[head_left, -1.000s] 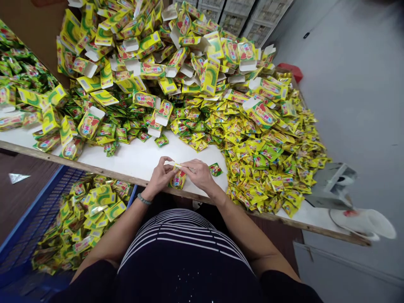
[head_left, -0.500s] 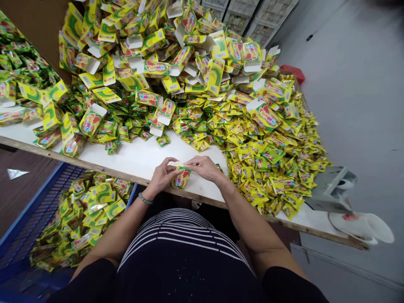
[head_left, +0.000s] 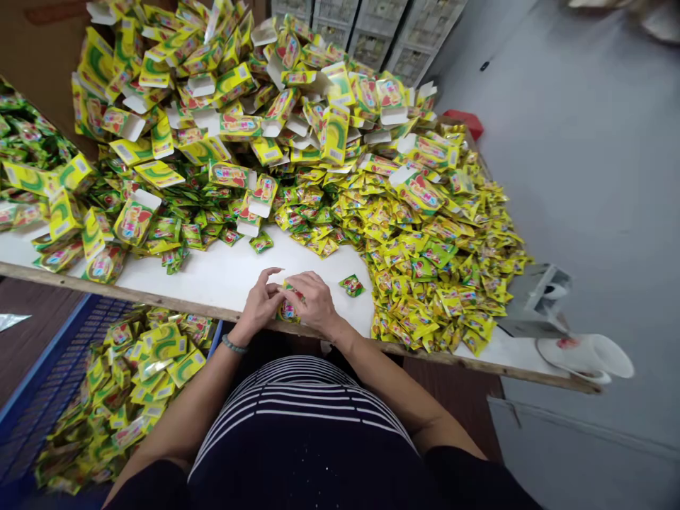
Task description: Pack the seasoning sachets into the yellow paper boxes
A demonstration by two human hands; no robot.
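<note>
A small yellow-green box (head_left: 287, 310) stands at the front edge of the white table between my hands. My left hand (head_left: 261, 303) has its fingers closed on the box's left side near the top. From the right, my right hand (head_left: 312, 301) pinches at the box's top edge, its fingers covering much of the box. A green candy packet (head_left: 351, 285) lies by itself on the table, right of my right hand. Behind, open-ended boxes (head_left: 239, 126) are heaped over green packets (head_left: 196, 205). Yellow packets (head_left: 425, 283) form a large pile to the right.
Below the table at left, a blue crate (head_left: 58, 375) holds many filled-looking boxes (head_left: 164, 347). A grey metal device (head_left: 536, 301) and a white plastic scoop-like container (head_left: 589, 354) sit at the table's right end. Pale crates (head_left: 372, 32) are stacked behind.
The view has shifted, moving the scene leftward. My right hand has come down over the box, covering more of it. The lone green packet, partly hidden earlier, now shows fully.
</note>
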